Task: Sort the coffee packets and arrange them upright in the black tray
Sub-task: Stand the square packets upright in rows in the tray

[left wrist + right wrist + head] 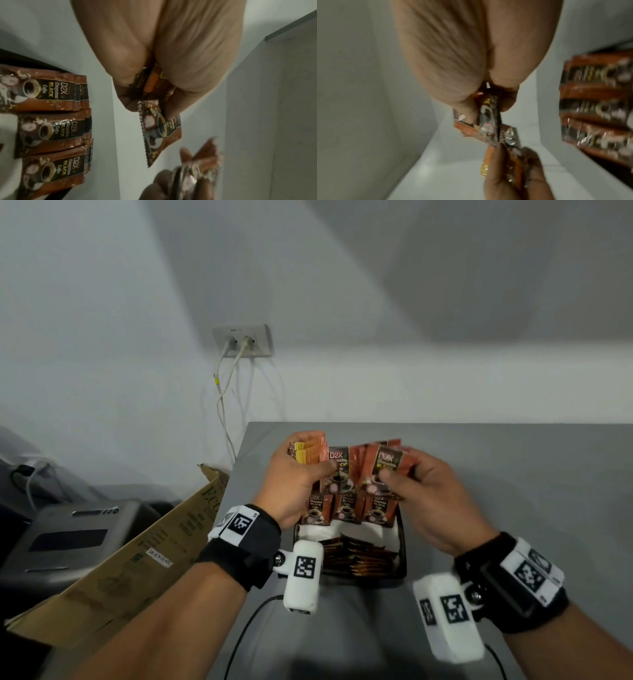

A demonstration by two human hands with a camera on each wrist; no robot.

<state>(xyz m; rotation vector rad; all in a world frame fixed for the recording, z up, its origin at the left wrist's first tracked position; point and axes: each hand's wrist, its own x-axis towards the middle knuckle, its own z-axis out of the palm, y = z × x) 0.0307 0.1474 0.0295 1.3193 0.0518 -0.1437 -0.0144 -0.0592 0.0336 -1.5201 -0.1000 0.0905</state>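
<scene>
A D2X packet (337,470) stands upright in the left grip (294,484), thumb and fingers pinching it near its lower half, its long axis near vertical and its printed face turned toward the person. Behind it in the same grip sits a bunch of yellow-edged packets (303,451), which the left wrist view shows tucked into the palm. Just beside it, a fan of like packets (383,463) is pinched in the right grip (431,501), thumb across the front one; the right wrist view is blurred, though it shows the fingers curled round a stack.

Directly below both grips, and a little nearer the person, lies the black tray (401,546). Along its far end a row of packets (346,506) already stands upright in three stacks, faces forward. In its near part a loose pile of packets (356,556) lies flat on white paper, unsorted.

The coming move appears to turn on that drop: the held packet already matches the row in pose, so it likely needs only to go straight down. The left grip is over the row's left stack, the right grip over its right one. The tray rests on the grey bench (513,474); a cardboard box (137,570) leans off to the left.
</scene>
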